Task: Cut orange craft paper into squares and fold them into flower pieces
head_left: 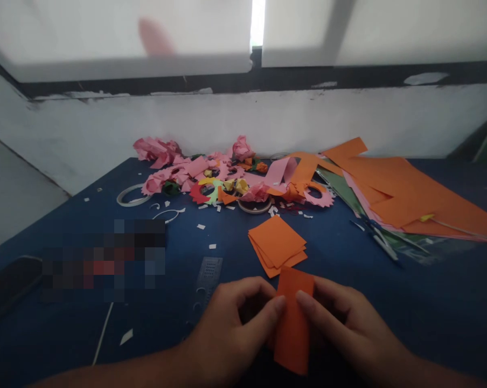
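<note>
An orange piece of paper, narrow and slightly curved as if folded over, is held upright near the table's front edge. My left hand pinches its left side between thumb and fingers. On the other side my right hand grips it the same way, thumb flat on the front face. The fingertips behind the paper are hidden. Just beyond lies a loose stack of orange paper squares, a little fanned out. A clear plastic ruler or stencil rests left of the stack, partly covered by my left hand.
Crumpled pink paper and cut paper rings heap along the wall. Large orange sheets lie at right with scissors beside them. Tape rolls and white scraps dot the blue table. A dark phone-like object is far left.
</note>
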Demonstrator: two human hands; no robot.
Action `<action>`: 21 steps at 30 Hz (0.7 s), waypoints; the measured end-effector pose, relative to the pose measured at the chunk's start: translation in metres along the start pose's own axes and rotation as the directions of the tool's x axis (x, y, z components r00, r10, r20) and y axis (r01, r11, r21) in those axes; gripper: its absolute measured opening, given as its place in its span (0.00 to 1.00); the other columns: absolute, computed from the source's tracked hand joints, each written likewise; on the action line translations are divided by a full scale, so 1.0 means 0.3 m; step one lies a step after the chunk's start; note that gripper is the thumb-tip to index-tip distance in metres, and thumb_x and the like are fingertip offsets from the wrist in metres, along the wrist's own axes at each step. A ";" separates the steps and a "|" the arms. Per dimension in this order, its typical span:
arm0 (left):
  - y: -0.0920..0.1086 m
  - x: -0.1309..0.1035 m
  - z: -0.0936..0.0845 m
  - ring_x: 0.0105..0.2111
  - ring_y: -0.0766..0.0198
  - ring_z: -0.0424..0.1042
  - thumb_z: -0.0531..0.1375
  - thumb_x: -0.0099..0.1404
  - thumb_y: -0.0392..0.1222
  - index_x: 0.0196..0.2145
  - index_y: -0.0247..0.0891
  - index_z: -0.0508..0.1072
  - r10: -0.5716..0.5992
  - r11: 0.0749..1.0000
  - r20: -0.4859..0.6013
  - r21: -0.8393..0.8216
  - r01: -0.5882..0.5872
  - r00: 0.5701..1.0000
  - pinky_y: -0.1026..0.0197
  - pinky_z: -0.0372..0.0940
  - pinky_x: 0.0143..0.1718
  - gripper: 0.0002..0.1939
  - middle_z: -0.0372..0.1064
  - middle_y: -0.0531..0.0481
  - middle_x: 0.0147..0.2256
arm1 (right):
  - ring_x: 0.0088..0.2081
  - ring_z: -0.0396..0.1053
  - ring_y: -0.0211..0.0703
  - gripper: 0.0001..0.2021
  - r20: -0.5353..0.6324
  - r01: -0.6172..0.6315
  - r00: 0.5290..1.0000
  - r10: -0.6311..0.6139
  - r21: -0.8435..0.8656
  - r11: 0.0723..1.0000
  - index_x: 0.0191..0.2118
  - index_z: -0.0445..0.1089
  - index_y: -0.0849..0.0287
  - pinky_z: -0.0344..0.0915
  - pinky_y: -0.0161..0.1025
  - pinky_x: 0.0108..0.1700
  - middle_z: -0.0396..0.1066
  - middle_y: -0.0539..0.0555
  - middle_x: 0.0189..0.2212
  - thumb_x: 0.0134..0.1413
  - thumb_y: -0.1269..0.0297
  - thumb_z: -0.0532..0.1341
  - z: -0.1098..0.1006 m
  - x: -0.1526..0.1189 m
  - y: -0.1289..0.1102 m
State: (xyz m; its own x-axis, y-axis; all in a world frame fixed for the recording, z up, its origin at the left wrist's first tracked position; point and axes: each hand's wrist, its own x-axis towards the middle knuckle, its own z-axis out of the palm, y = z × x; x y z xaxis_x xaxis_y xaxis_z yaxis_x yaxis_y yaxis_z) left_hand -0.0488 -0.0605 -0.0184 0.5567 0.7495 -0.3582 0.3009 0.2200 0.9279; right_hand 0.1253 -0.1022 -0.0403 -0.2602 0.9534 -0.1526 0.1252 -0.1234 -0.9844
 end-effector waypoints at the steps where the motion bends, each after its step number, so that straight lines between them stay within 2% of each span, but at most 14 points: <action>1: 0.001 -0.001 0.000 0.25 0.69 0.65 0.58 0.58 0.53 0.28 0.34 0.69 -0.013 1.000 -0.006 -0.012 0.013 1.000 0.68 0.59 0.27 0.17 0.66 0.53 0.24 | 0.29 0.67 0.35 0.17 -0.040 0.062 0.997 -0.065 -0.086 0.994 0.40 0.64 0.60 0.65 0.30 0.29 0.67 0.51 0.28 0.61 0.50 0.50 -0.006 -0.001 0.007; 2: 0.002 -0.002 0.001 0.24 0.69 0.64 0.57 0.58 0.54 0.28 0.34 0.68 -0.035 0.999 -0.013 -0.014 0.035 0.999 0.68 0.58 0.26 0.17 0.65 0.53 0.23 | 0.29 0.68 0.35 0.15 -0.097 0.153 0.979 -0.177 -0.210 0.965 0.44 0.63 0.59 0.66 0.29 0.29 0.68 0.51 0.29 0.61 0.52 0.51 -0.014 -0.002 0.014; 3: 0.004 -0.003 0.001 0.22 0.70 0.64 0.57 0.58 0.54 0.28 0.34 0.68 -0.063 0.998 -0.023 -0.005 0.063 0.998 0.68 0.57 0.24 0.18 0.64 0.54 0.22 | 0.31 0.69 0.35 0.16 -0.143 0.260 0.933 -0.331 -0.373 0.891 0.48 0.61 0.58 0.67 0.30 0.30 0.69 0.52 0.31 0.60 0.54 0.53 -0.023 -0.002 0.021; 4: 0.006 -0.004 0.001 0.20 0.70 0.62 0.56 0.59 0.55 0.27 0.34 0.68 -0.093 0.995 -0.036 0.019 0.094 0.995 0.69 0.56 0.21 0.18 0.64 0.55 0.20 | 0.34 0.70 0.36 0.17 -0.143 0.358 0.851 -0.506 -0.547 0.757 0.51 0.59 0.58 0.68 0.31 0.33 0.69 0.53 0.35 0.59 0.57 0.56 -0.032 -0.001 0.027; 6: 0.009 -0.003 -0.001 0.17 0.72 0.60 0.55 0.60 0.54 0.26 0.35 0.67 -0.148 0.983 -0.059 0.102 0.154 0.987 0.69 0.53 0.17 0.18 0.62 0.56 0.17 | 0.43 0.69 0.41 0.18 0.025 0.484 0.655 -0.755 -0.781 0.395 0.52 0.61 0.58 0.67 0.36 0.42 0.68 0.57 0.43 0.56 0.61 0.59 -0.046 0.004 0.036; 7: 0.010 -0.002 -0.003 0.15 0.72 0.59 0.54 0.60 0.53 0.24 0.35 0.67 -0.167 0.971 -0.065 0.162 0.175 0.984 0.70 0.51 0.16 0.18 0.61 0.57 0.16 | 0.46 0.68 0.43 0.15 0.140 0.526 0.584 -0.799 -0.815 0.242 0.49 0.64 0.59 0.65 0.38 0.45 0.68 0.58 0.44 0.56 0.61 0.59 -0.049 0.007 0.038; 8: 0.009 0.000 -0.007 0.15 0.72 0.58 0.54 0.60 0.52 0.22 0.36 0.66 -0.176 0.955 -0.067 0.229 0.187 0.982 0.70 0.50 0.15 0.17 0.60 0.57 0.16 | 0.47 0.67 0.43 0.12 0.238 0.563 0.544 -0.805 -0.815 0.139 0.45 0.67 0.60 0.63 0.40 0.48 0.69 0.57 0.43 0.57 0.61 0.58 -0.049 0.010 0.040; 10: 0.008 0.006 -0.019 0.14 0.73 0.58 0.53 0.59 0.51 0.21 0.36 0.65 -0.186 0.916 -0.062 0.349 0.196 0.981 0.71 0.49 0.14 0.17 0.60 0.57 0.15 | 0.46 0.68 0.42 0.11 0.351 0.616 0.527 -0.774 -0.786 0.062 0.41 0.70 0.60 0.59 0.42 0.50 0.73 0.53 0.39 0.59 0.60 0.56 -0.045 0.014 0.039; 14: 0.020 0.015 -0.055 0.13 0.72 0.58 0.52 0.60 0.53 0.19 0.36 0.65 -0.270 0.816 -0.003 0.529 0.231 0.963 0.72 0.47 0.12 0.20 0.60 0.55 0.14 | 0.43 0.69 0.40 0.16 0.430 0.650 0.546 -0.719 -0.759 0.040 0.42 0.70 0.61 0.58 0.41 0.49 0.74 0.52 0.39 0.62 0.55 0.53 -0.037 0.014 0.027; 17: 0.046 0.026 -0.081 0.10 0.72 0.56 0.52 0.61 0.52 0.17 0.37 0.63 -0.398 0.770 0.057 0.563 0.300 0.916 0.71 0.48 0.10 0.20 0.58 0.56 0.11 | 0.43 0.70 0.40 0.17 0.450 0.653 0.552 -0.702 -0.757 0.029 0.43 0.70 0.61 0.58 0.42 0.48 0.74 0.52 0.40 0.62 0.53 0.52 -0.039 0.011 0.016; 21: 0.074 0.048 -0.100 0.08 0.73 0.56 0.53 0.62 0.47 0.15 0.36 0.63 -0.524 0.774 0.171 0.504 0.383 0.835 0.72 0.50 0.09 0.21 0.58 0.57 0.10 | 0.44 0.69 0.39 0.17 0.458 0.652 0.569 -0.684 -0.758 0.035 0.44 0.70 0.60 0.58 0.41 0.49 0.73 0.50 0.42 0.62 0.53 0.52 -0.042 0.012 0.007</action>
State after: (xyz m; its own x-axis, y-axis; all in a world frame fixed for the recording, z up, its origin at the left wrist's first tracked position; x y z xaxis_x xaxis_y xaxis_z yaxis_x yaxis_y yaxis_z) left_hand -0.0574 -0.0262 0.0001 0.4392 0.4037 -0.8026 0.8362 0.1428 0.5294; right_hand 0.1368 -0.0956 -0.0419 -0.6717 0.5005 0.5462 0.5603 0.8255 -0.0674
